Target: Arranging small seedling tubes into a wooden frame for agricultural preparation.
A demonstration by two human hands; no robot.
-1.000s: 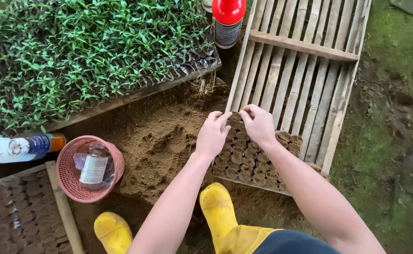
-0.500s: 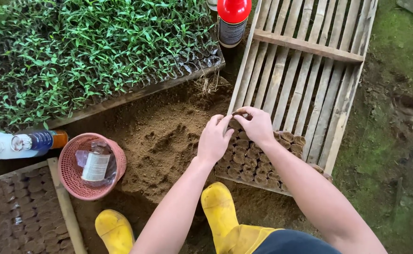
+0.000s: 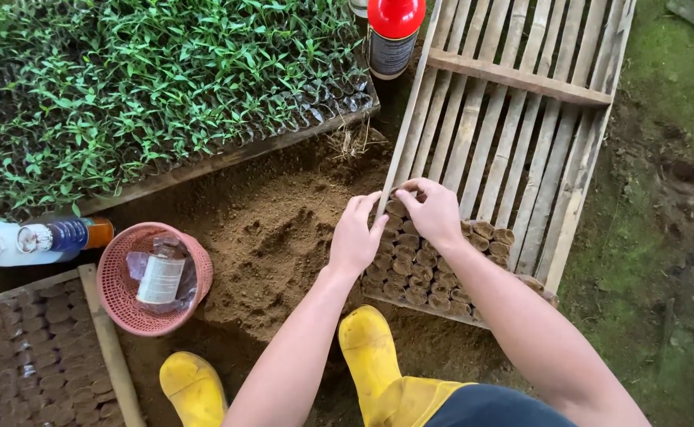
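Across the upper left, a broad bed of green seedlings (image 3: 149, 87) in dark bags, kept apart behind a wooden edge board, out of reach of the working patch. Across the right, a slatted bamboo tray (image 3: 521, 103) laid flat on the ground, open slats bare over most of its length, filled only at the near corner. Between them, a heap of loose brown soil (image 3: 276, 245), dented and scooped, close enough to draw from without shifting position. At lower left, a second frame of packed soil rolls (image 3: 22, 356), full and set aside. Beside the heap, a pink mesh basket (image 3: 153, 277) holding a small clear bottle, with a white spray bottle (image 3: 30, 241) lying on its side just beyond; a red-capped bottle (image 3: 393, 32) standing at the tray's far end. Below, yellow rubber boots (image 3: 370, 356) planted either side of the work, one just short of the tray. In the tray's near corner, small cylindrical soil rolls (image 3: 418, 273) packed upright, touching one another, row against row to stay standing. Left hand (image 3: 356, 237) at the tray's edge, fingers straight and loosely spread, steadying the rows; whether anything held, cannot tell. Right hand (image 3: 434, 212) curled at the top row, fingertips pinched together over one roll; grip's contents hidden.
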